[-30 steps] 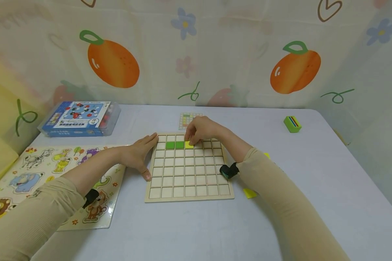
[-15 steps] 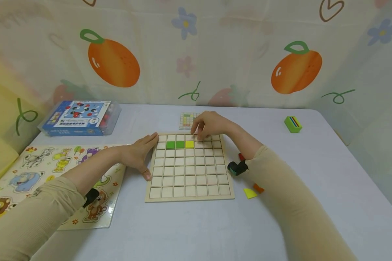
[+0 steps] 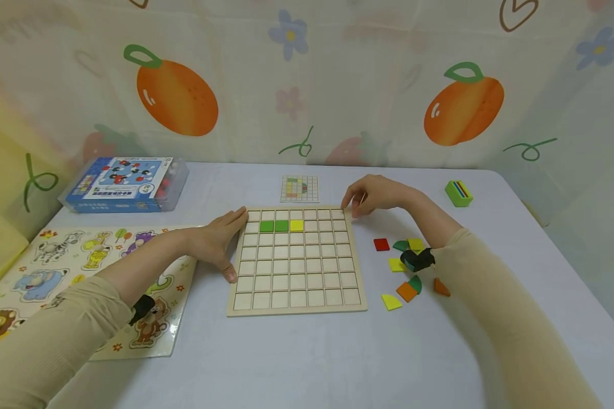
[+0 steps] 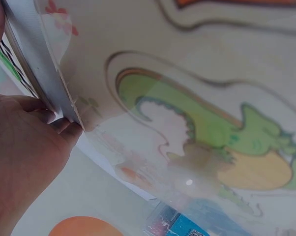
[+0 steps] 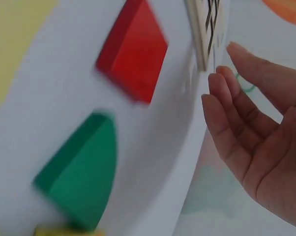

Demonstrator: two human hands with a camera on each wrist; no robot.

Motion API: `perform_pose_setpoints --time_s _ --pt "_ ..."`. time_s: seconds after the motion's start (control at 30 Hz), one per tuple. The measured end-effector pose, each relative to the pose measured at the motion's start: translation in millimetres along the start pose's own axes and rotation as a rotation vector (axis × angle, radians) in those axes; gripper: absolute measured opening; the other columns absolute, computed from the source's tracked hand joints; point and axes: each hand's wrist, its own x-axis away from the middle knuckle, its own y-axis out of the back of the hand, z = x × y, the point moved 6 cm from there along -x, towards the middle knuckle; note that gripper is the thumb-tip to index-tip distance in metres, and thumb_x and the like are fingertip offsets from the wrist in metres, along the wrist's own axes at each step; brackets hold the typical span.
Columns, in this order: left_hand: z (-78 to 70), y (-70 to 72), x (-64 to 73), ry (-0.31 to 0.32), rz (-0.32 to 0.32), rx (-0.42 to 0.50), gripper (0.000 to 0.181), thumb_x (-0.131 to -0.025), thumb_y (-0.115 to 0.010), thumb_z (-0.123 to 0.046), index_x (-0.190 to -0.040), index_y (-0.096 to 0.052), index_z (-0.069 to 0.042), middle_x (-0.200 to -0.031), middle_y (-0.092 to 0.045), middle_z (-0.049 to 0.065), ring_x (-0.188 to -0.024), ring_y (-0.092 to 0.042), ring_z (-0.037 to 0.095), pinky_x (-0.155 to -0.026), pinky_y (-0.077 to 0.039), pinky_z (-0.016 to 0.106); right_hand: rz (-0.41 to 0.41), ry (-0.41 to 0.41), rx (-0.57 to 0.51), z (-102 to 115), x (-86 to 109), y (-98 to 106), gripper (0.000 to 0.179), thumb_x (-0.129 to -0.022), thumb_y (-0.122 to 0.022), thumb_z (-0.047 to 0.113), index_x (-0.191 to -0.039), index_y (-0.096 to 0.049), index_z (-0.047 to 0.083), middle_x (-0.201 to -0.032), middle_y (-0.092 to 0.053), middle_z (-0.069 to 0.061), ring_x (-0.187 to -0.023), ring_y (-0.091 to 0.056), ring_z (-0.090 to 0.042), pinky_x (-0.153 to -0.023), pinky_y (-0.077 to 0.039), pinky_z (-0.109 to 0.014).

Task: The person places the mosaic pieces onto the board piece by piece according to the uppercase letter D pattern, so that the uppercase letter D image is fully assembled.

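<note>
The likeliest trouble was the board (image 3: 297, 312) slipping: had the left hand (image 3: 216, 241) eased off its left edge, a knock from the right hand (image 3: 373, 194) at the far right corner could have turned it and jarred the two green squares (image 3: 267, 226) and the yellow square (image 3: 297, 226). The right sleeve (image 3: 471, 284), slanting over the loose pieces (image 3: 406, 292), might also have scattered them if lowered. The left hand, fingers straight and thumb spread, touched the board without gripping; the right, fingers loosely bent, held nothing. The board lay just right of the left hand, and left of and nearer the person than the right; whether the right fingertips touched it could not be told. The red square (image 3: 381, 244) lay near the right hand, on the person's side.
</note>
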Motion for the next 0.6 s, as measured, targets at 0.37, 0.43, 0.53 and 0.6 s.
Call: perform_pose_setpoints --time_s 0.37,0.43,0.53,0.6 --pt "0.8 -0.5 -0.4 0.009 -0.002 -0.003 0.144 -0.060 -0.093 -0.042 -0.156 0.003 0.006 -0.165 0.011 0.026 -0.152 0.008 0.050 -0.122 -0.006 0.066 0.128 -0.025 -0.005 -34 33.0 -2 0.023 -0.087 -0.074 0.016 -0.110 -0.072 0.011 -0.090 -0.061 -0.005 -0.088 -0.055 -0.018 -0.077 -0.048 -0.025" --pt "1.2 -0.7 -0.7 0.009 0.000 -0.005 0.143 -0.060 -0.093 -0.042 -0.156 0.003 0.006 -0.165 0.011 0.026 -0.152 0.008 0.050 -0.122 -0.006 0.066 0.142 -0.029 -0.011 -38 38.6 -2 0.024 -0.087 -0.075 0.017 -0.109 -0.071 0.010 -0.091 -0.062 -0.005 -0.089 -0.054 -0.018 -0.078 -0.048 -0.025" --pt "1.5 -0.7 -0.9 0.006 0.001 -0.003 0.144 -0.060 -0.092 -0.042 -0.156 0.003 0.006 -0.165 0.011 0.027 -0.151 0.008 0.051 -0.122 -0.006 0.066 0.162 -0.038 -0.031 -44 45.8 -3 0.026 -0.085 -0.077 0.018 -0.108 -0.071 0.009 -0.094 -0.063 -0.006 -0.091 -0.055 -0.017 -0.080 -0.048 -0.025" --pt "1.7 -0.5 -1.2 0.001 0.000 0.001 0.144 -0.060 -0.092 -0.042 -0.156 0.003 0.007 -0.165 0.011 0.027 -0.151 0.008 0.051 -0.122 -0.006 0.066 0.182 -0.046 -0.049 -49 49.9 -4 0.027 -0.084 -0.078 0.018 -0.108 -0.070 0.009 -0.094 -0.063 -0.006 -0.091 -0.055 -0.018 -0.081 -0.048 -0.025"
